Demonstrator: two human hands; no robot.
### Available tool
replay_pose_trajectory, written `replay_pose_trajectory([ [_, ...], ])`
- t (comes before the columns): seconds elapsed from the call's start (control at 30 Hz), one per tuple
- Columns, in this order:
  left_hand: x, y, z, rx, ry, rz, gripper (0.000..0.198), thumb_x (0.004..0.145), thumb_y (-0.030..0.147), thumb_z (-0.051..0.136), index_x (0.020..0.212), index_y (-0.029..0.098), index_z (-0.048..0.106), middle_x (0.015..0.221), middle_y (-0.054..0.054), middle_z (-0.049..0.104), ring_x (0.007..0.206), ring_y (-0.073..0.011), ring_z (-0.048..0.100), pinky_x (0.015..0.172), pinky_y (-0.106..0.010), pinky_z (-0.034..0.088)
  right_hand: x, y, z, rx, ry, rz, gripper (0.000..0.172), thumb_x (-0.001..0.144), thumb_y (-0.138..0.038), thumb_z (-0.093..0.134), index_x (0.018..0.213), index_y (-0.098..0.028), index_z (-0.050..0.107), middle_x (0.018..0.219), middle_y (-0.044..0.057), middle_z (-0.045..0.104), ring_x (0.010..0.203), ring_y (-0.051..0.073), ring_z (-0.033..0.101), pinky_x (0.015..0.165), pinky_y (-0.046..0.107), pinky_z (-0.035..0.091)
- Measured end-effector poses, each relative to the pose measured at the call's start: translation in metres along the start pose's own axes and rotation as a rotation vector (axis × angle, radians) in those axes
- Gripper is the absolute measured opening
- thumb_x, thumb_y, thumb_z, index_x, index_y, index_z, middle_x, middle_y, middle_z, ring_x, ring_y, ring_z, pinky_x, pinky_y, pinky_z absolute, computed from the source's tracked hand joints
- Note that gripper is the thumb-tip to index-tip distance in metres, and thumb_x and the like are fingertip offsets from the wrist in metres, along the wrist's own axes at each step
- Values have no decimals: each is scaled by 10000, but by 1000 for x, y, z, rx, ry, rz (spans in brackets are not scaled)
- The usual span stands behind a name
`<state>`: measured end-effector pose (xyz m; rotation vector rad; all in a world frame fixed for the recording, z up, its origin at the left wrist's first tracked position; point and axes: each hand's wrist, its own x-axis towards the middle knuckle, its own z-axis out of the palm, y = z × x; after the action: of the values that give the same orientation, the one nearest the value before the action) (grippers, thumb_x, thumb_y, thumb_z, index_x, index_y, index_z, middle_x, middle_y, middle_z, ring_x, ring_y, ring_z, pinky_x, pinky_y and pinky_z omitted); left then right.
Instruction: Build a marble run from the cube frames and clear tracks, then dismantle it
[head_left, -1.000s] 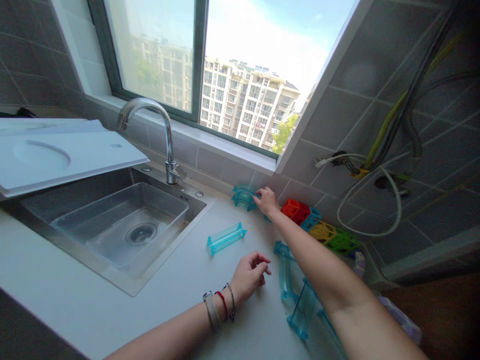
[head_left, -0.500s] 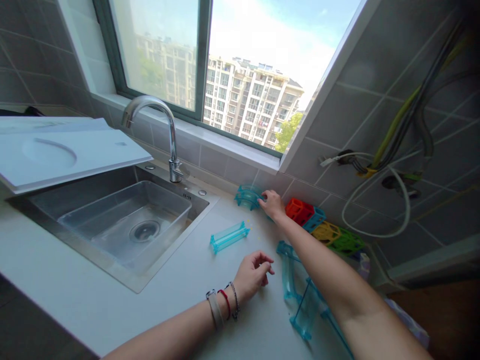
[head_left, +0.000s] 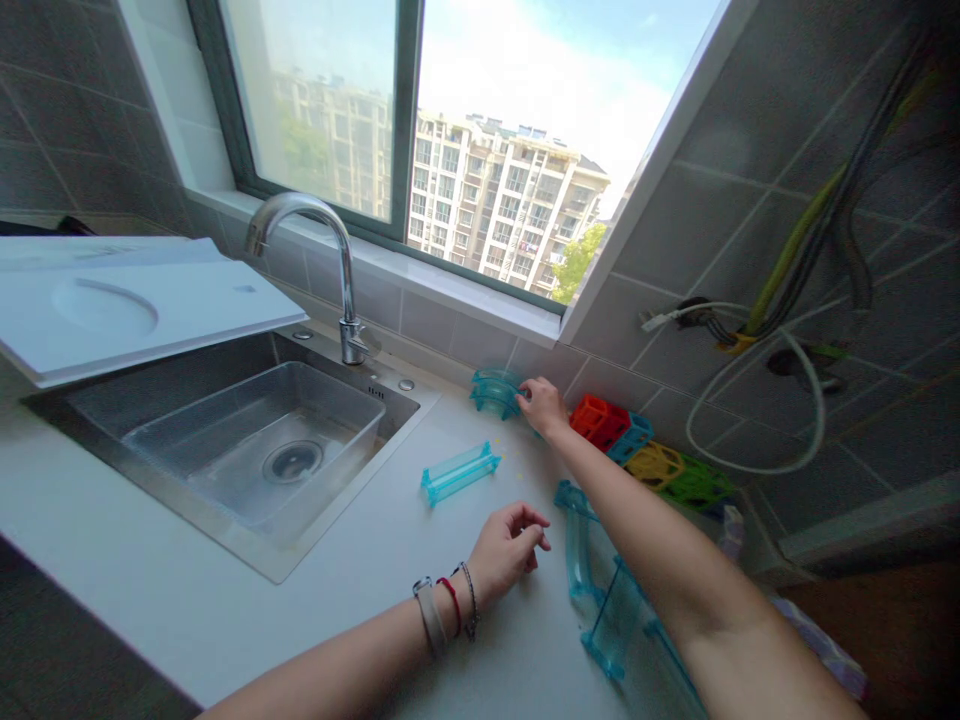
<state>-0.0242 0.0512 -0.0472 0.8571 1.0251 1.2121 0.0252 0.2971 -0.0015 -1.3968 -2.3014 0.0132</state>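
My right hand (head_left: 543, 408) reaches across to the wall side of the counter, its fingers closed on the end of a translucent teal curved track piece (head_left: 495, 395). My left hand (head_left: 511, 545) hovers over or rests on the counter, half curled with nothing in it. Beyond it lies a straight teal track piece (head_left: 460, 474). Under my right forearm are more teal track pieces (head_left: 577, 555), partly hidden by the arm.
Against the tiled wall stand red (head_left: 598, 422), blue, yellow and green openwork blocks (head_left: 696, 484). A sink (head_left: 262, 560) with a clear plastic tub (head_left: 225, 480) and a tap (head_left: 346, 280) is at left. A white panel (head_left: 172, 300) overhangs the sink. A white cable (head_left: 750, 468) loops from the wall.
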Motion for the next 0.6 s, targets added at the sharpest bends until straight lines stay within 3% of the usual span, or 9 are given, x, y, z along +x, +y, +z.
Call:
replay_pose_trajectory([
  [0.33,1,0,1,14,-9,18,191,728,228,552,892,149,608,679,4,664,429,-71,501,430,-191,354,-10,8,-11,18,-39,-3,295,903,-348,644,1162,-217,698,1007,78,680,883,216,646,781,296,491],
  [0.5,2,-2,1,7,-12,27,194,733,226,554,902,150,610,679,6,663,434,-73,505,437,-194,367,-3,9,-1,60,-100,-60,452,871,-315,687,1313,-250,616,958,33,699,896,184,647,833,272,487],
  [0.6,2,-3,1,6,-13,27,189,736,239,561,896,150,608,673,7,660,426,-71,501,433,-195,366,0,10,7,72,-116,-65,404,872,-292,670,1270,-231,641,908,29,701,846,176,646,812,267,486],
])
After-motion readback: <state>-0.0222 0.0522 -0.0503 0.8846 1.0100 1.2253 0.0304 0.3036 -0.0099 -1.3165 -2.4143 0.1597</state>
